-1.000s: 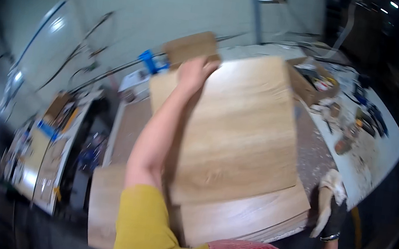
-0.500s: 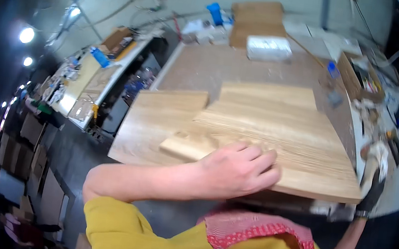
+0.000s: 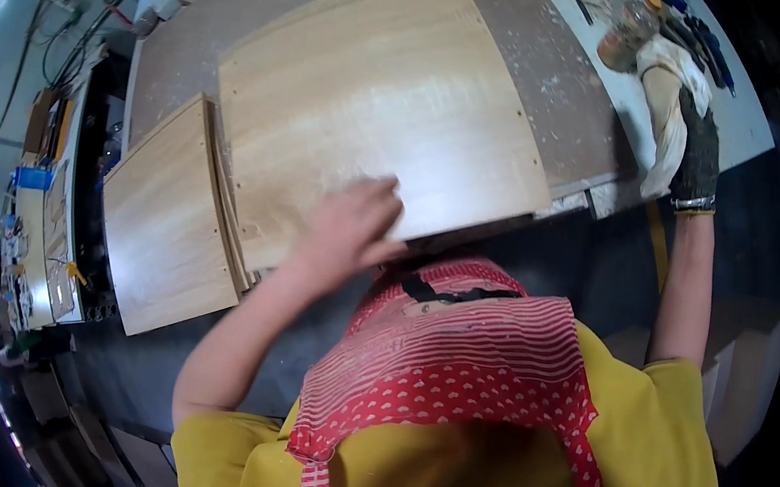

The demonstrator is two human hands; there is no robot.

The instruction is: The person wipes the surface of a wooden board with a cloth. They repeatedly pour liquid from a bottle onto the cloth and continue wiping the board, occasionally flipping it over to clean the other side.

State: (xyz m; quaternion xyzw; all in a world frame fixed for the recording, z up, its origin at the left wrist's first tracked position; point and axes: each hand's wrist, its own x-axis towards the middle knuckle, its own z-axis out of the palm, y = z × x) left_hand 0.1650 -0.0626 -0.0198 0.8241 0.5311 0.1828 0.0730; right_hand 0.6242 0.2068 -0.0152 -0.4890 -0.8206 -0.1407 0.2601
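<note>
Brown bench point(image 3: 179, 53); leftmost we see the small board point(image 3: 171, 225), then the big board point(image 3: 380, 94) mid-bench, left hand point(image 3: 353, 226) half-curled over its near edge, we can't tell if gripping; gloved right hand point(image 3: 697, 156) clutches pale cloth point(image 3: 668, 118).

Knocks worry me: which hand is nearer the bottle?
Right. The right hand is close, right of the bottle, holding a cloth; the left hand is farther left, over a panel's near edge.

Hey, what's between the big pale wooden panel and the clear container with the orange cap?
The head view shows a brown, pale-flecked work surface, then a strip of white tabletop, between the panel and the container.
</note>
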